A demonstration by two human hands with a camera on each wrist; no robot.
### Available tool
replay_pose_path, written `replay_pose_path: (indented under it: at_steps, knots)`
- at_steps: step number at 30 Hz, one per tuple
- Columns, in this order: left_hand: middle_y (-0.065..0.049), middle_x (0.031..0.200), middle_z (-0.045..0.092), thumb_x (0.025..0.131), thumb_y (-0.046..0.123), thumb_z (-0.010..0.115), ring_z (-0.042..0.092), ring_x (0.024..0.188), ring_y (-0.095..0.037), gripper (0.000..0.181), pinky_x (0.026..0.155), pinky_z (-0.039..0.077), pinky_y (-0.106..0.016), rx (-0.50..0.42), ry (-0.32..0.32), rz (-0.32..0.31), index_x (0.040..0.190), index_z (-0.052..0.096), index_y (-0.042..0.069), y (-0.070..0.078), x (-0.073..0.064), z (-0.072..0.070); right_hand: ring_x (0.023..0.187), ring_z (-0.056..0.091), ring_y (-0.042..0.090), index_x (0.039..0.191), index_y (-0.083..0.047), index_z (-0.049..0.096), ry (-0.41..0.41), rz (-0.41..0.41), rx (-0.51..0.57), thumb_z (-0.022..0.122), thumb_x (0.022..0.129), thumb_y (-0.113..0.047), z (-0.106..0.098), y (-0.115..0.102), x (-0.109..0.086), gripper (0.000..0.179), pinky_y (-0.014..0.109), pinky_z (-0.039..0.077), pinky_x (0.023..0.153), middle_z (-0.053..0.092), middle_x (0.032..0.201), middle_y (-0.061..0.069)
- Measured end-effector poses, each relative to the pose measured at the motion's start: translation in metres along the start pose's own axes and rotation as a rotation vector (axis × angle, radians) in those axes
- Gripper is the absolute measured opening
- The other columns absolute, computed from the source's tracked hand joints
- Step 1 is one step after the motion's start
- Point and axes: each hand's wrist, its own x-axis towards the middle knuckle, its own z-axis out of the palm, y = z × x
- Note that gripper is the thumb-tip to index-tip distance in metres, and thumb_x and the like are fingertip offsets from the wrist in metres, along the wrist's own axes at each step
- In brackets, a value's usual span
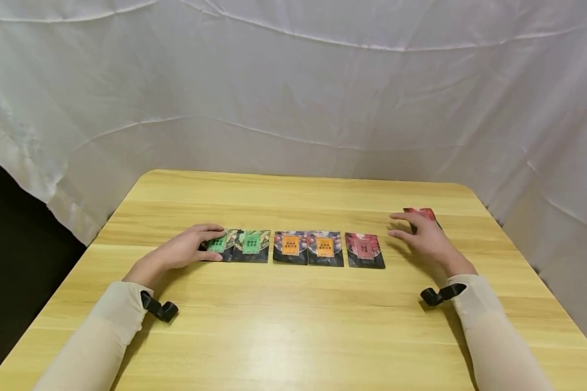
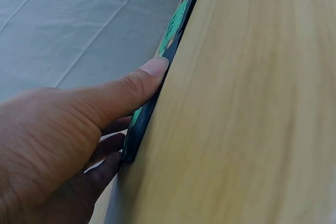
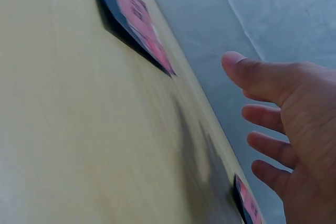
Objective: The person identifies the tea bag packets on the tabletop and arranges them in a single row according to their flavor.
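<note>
At the left end of a row of flat tea sachets, my left hand (image 1: 188, 247) grips a green-labelled sachet (image 1: 218, 244) between thumb and fingers, partly covering it. The thumb presses at its near edge in the left wrist view. A second green-labelled sachet (image 1: 251, 246) adjoins it. My right hand (image 1: 432, 241) hovers over the table with relaxed, parted fingers and holds nothing. It is between a pink-labelled sachet (image 1: 365, 250), at the row's right end, and another red sachet (image 1: 428, 213) lying farther back, partly hidden behind the hand.
Two orange-labelled sachets (image 1: 291, 247) lie side by side mid-row, with small gaps to the green and pink ones. The wooden table (image 1: 293, 326) has rounded far corners. A pale cloth curtain (image 1: 293, 92) hangs behind it. Black wrist mounts (image 1: 158, 308) sit on both sleeves.
</note>
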Motion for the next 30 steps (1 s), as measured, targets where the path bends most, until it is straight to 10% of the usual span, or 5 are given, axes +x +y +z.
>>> replay_pose_path:
  at_steps: [17,30]
  knots:
    - [-0.017,0.146,0.046,0.089,0.043,0.071,0.037,0.134,-0.041,0.071,0.110,0.029,-0.057,-0.012,0.007,-0.016,0.144,0.049,0.003,-0.003,0.000,0.001,0.118,0.053,0.041,0.138,-0.006,0.054,0.031,0.103,-0.006,0.067,0.093,-0.042,-0.027,0.056,0.015,0.059,0.060,0.037,0.100,0.059,0.127,0.022]
    - [-0.016,0.147,0.045,0.088,0.043,0.071,0.036,0.135,-0.041,0.072,0.110,0.028,-0.058,-0.028,0.014,-0.022,0.144,0.049,0.003,-0.002,-0.001,0.001,0.133,0.033,0.050,0.141,0.000,0.050,-0.042,0.113,0.018,0.068,0.091,-0.044,-0.045,0.082,0.022,0.069,0.062,0.030,0.106,0.041,0.143,0.032]
